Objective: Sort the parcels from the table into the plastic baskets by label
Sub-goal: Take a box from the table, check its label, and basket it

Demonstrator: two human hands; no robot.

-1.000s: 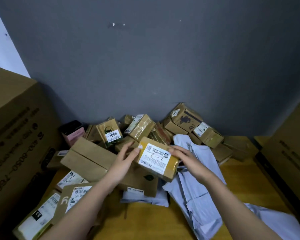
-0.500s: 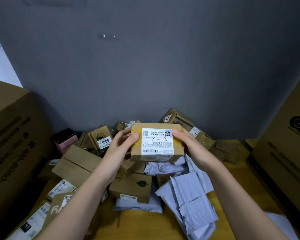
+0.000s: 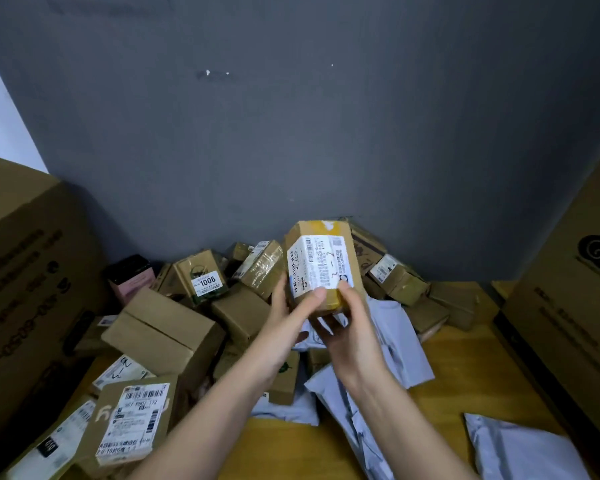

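Holding the small parcel (image 3: 321, 268) at frame centre above the bench (image 3: 465, 368), we grip its lower end: left hand (image 3: 288, 315) and right hand (image 3: 350, 327) pinch it. It seems light, stiff; glossy tape may slip, so bare cardboard edges suit better.

Dark grey wall (image 3: 326, 140) fills the back, a few small white chips near the top. White wall strip (image 3: 0, 119) at far left. Wooden table (image 3: 465, 362), yellowish top. Big cardboard boxes flank it: left (image 3: 25, 271), right (image 3: 575, 299). Dim, even light.
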